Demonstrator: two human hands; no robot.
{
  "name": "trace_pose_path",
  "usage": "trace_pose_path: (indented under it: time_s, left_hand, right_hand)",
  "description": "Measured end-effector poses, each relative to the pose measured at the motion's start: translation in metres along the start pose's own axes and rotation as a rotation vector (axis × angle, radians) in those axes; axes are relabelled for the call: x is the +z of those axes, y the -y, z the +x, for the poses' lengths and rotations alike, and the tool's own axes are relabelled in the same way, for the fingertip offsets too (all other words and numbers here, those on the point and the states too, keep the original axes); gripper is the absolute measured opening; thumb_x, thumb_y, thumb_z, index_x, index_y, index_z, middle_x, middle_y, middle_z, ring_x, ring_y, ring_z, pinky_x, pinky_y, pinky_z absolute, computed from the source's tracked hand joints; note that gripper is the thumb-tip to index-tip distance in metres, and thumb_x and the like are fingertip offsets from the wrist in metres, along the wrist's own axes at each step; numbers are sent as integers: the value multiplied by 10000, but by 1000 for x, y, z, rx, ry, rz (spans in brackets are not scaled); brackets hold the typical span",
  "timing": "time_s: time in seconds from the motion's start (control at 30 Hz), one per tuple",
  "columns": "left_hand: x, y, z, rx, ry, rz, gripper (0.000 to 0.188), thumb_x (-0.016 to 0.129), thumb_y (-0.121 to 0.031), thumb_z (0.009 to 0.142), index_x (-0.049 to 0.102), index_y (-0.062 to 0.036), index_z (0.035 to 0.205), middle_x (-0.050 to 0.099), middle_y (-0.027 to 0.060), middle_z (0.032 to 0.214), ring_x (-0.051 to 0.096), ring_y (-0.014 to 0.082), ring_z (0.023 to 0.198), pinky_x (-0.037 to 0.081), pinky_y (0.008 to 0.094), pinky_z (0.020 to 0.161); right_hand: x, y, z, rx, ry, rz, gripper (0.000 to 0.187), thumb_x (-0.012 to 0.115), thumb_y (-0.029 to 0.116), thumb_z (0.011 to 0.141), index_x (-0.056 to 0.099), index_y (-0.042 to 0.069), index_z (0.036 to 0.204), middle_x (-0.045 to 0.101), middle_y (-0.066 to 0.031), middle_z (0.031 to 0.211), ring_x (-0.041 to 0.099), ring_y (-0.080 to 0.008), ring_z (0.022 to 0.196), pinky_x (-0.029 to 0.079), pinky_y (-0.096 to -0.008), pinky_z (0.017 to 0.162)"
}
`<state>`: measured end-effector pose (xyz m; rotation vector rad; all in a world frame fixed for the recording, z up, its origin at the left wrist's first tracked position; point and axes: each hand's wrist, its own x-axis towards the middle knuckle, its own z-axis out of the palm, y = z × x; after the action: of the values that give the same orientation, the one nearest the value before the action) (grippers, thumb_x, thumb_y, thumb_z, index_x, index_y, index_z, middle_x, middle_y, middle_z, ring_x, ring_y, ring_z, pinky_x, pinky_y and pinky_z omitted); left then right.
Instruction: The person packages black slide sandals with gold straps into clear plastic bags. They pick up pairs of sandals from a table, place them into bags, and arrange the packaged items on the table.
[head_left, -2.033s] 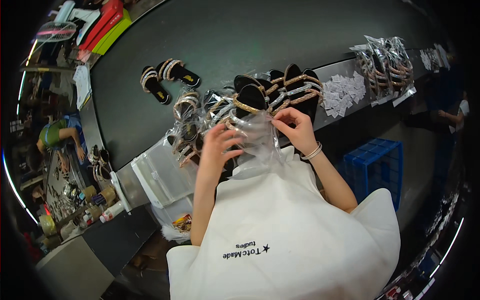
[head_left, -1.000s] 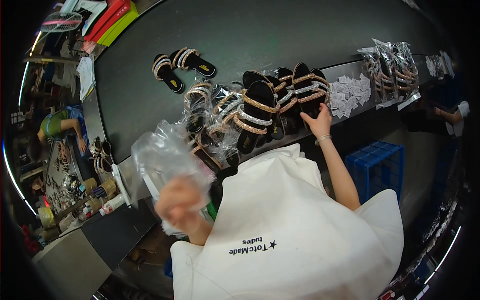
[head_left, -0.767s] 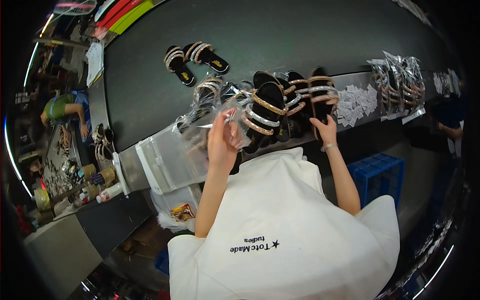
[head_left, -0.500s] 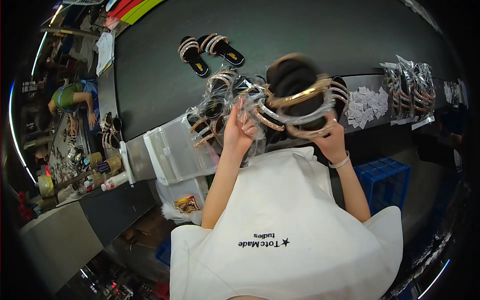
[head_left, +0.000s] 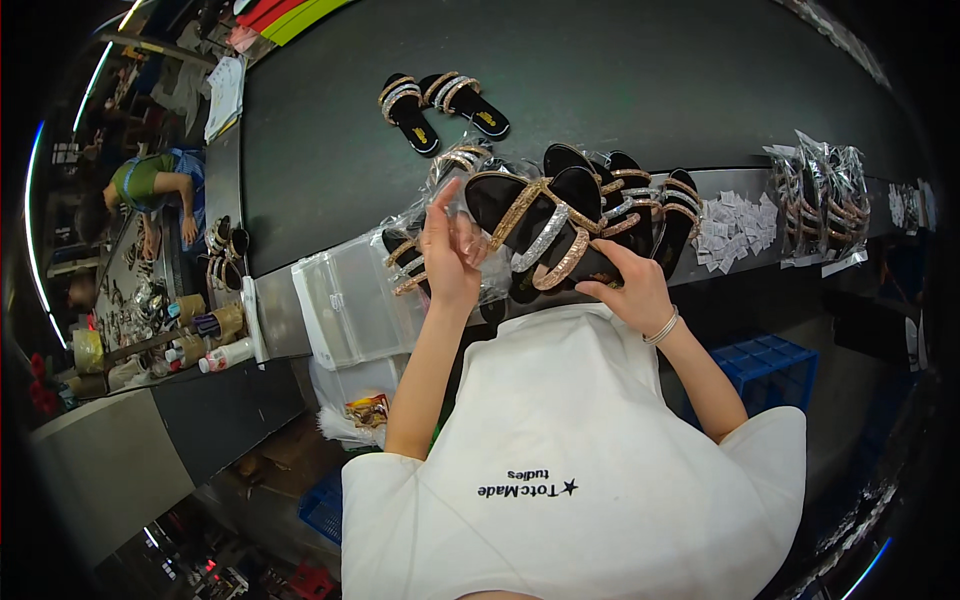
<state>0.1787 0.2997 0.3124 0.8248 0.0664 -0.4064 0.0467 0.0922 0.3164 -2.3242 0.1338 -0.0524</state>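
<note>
1. Sandals with black soles and glittery gold, silver and rose-gold straps [head_left: 543, 238] are between the hands, at the near edge of the dark, flat desk [head_left: 650, 80]. At least two, overlapped; exact count partly hidden.
2. Right hand [head_left: 640, 290]: grip pinched, thumb and forefinger on the near end of these sandals.
3. Left hand [head_left: 455, 255]: forefinger up, other fingers curled at thin clear film beside the straps. Can't tell if that grip is clenched on the film.
4. Done, judging by the layout: glossy clear-bagged sandals [head_left: 800, 205] stand upright at far right; more film-wrapped sandals [head_left: 408, 265] lie just beside the left hand.
5. Left: the sandals in the right grip don't look enclosed in film. A bare strappy sandal [head_left: 680, 215] stands behind the right hand among others, and a loose black pair with banded glitter straps [head_left: 470, 105] lies farther back, no film visible.
6. Materials: straps coarse and sparkly, soles smooth and dark with a shiny rim. Film thin, crinkled, full of glare — flat clear plastic sleeves [head_left: 355, 305] stacked at left look smooth by comparison. Small white paper slips [head_left: 735, 230] form a loose pile between the standing sandals and the bagged ones.
</note>
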Motion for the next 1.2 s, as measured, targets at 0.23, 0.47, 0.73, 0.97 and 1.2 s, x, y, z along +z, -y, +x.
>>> trace_pose_path:
  time_s: [0.23, 0.47, 0.73, 0.97, 1.2]
  left_hand:
    - [-51, 15, 18, -355, 47, -516, 351, 360, -363, 995, 495, -170, 1255, 268, -46, 525, 257, 37, 416, 243, 173, 369]
    - [-26, -2, -3, 204, 78, 799, 282, 468, -244, 974, 625, -103, 1161, 410, -86, 585, 394, 7, 510, 311, 189, 438]
    - [14, -45, -23, 971, 696, 1737, 383, 699, -177, 740, 638, -134, 1115, 421, 11, 567, 477, 167, 493, 380, 291, 448]
    - [28, -56, -31, 1108, 612, 1548, 360, 709, -131, 722, 652, -80, 1074, 410, 8, 535, 430, 158, 442, 337, 289, 412]
    - [52, -39, -29, 1267, 514, 1467, 306, 673, -78, 664, 674, -63, 970, 465, -2, 534, 462, 144, 443, 363, 291, 407]
  right_hand:
    - [1, 0, 2, -27, 104, -157, 544, 738, 298, 707, 554, 27, 1142, 641, -138, 945, 634, -311, 779, 505, -365, 681]
    - [-1, 17, 12, -71, 181, -259, 551, 734, 289, 706, 536, 53, 1164, 636, -115, 894, 622, -301, 730, 493, -375, 636]
    - [14, 33, 27, 53, 297, 154, 525, 754, 226, 711, 567, 18, 1156, 650, -147, 961, 653, -204, 803, 498, -285, 714]
    - [21, 55, 32, 9, 39, 338, 432, 744, 264, 727, 601, -6, 1032, 667, -155, 901, 670, -236, 801, 520, -304, 682]
    - [15, 61, 49, -166, -238, -156, 491, 723, 305, 731, 564, 26, 1102, 615, -121, 831, 636, -302, 699, 514, -359, 581]
